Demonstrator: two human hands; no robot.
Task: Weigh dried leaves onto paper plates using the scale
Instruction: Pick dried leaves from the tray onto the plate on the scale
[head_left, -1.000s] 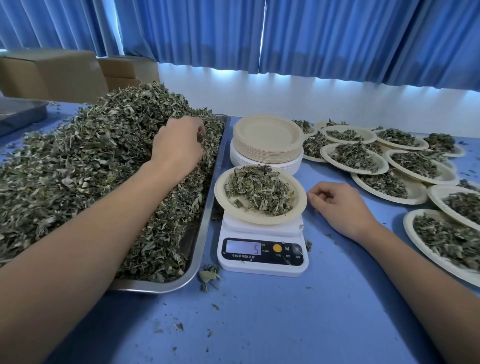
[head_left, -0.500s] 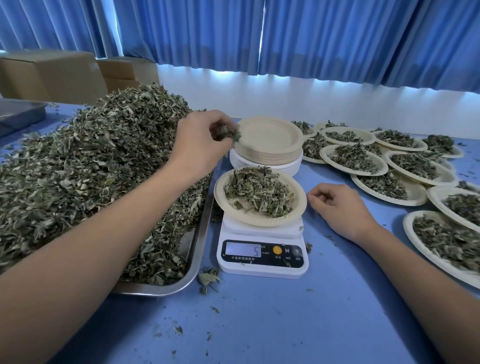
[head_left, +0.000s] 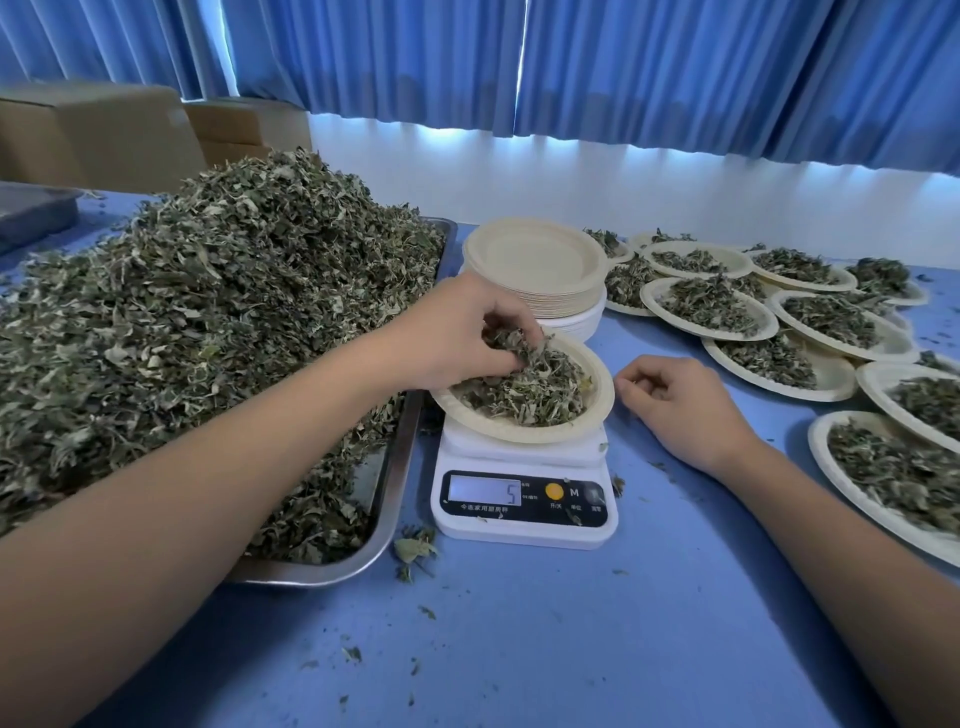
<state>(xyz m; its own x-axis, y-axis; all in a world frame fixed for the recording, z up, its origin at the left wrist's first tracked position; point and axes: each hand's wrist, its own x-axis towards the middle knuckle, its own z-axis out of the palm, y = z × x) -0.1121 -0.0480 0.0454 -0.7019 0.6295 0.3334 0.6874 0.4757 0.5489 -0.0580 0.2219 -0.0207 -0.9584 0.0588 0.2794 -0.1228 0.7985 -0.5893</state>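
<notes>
Fingers (head_left: 506, 317) of the left hand (head_left: 457, 338) are curled and pinch a small bunch of dried leaves (head_left: 511, 345), right over the paper plate (head_left: 597, 410) that sits on the scale (head_left: 524, 525). That plate is just under the fingertips, at its far left side, so the bunch only has to drop straight down. I cannot tell if the fingers are touching the heap in the plate or are just above it. The little screen (head_left: 485, 491) on the scale shows a 5. I think this step is adding a bit more to get the weight right, and pressing on the plate could make the number wrong. The big pile (head_left: 208, 322) of leaves fills the metal tray (head_left: 400, 467), which lies just to the left of the scale, so the left hand is the near one for fetching more. The right hand (head_left: 685, 410) rests on the blue table (head_left: 519, 649) just beside the right rim of the plate, with its fingers loosely bent and holding nothing. It is the nearer hand to the full plates (head_left: 711, 306) on the right, so it looks like the one to slide this plate over there when the weight is good. A stack of empty plates (head_left: 535, 265) waits behind the scale.
</notes>
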